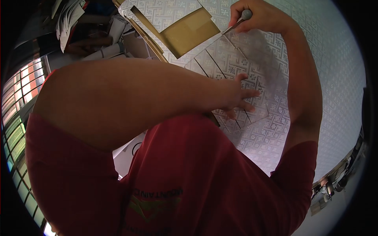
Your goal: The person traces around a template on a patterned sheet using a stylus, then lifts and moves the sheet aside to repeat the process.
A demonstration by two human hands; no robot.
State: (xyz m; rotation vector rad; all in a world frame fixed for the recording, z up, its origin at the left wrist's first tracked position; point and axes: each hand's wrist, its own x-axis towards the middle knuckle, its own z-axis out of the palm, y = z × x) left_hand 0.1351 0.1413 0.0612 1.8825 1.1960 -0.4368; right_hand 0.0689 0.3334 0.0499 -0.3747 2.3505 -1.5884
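Observation:
My left hand (235,96) lies with fingers spread over a clear sheet (214,72) marked with dark straight lines. The sheet rests on a table covered with a silvery patterned cloth (334,67). Farther up, my right hand (258,17) is closed round a thin metal tool (236,23) with a round grey knob. The tool's narrow end points down and left, at the sheet's far corner. Beside that corner lies an open gold-coloured cardboard piece (189,33) with a raised flap. My left forearm hides part of the sheet's near side.
Flattened cardboard (147,39) sits along the table's left edge. Past it are a stack of papers (71,19) and other clutter. A barred window (23,98) is at the far left. Several items (328,187) hang or lie at the lower right.

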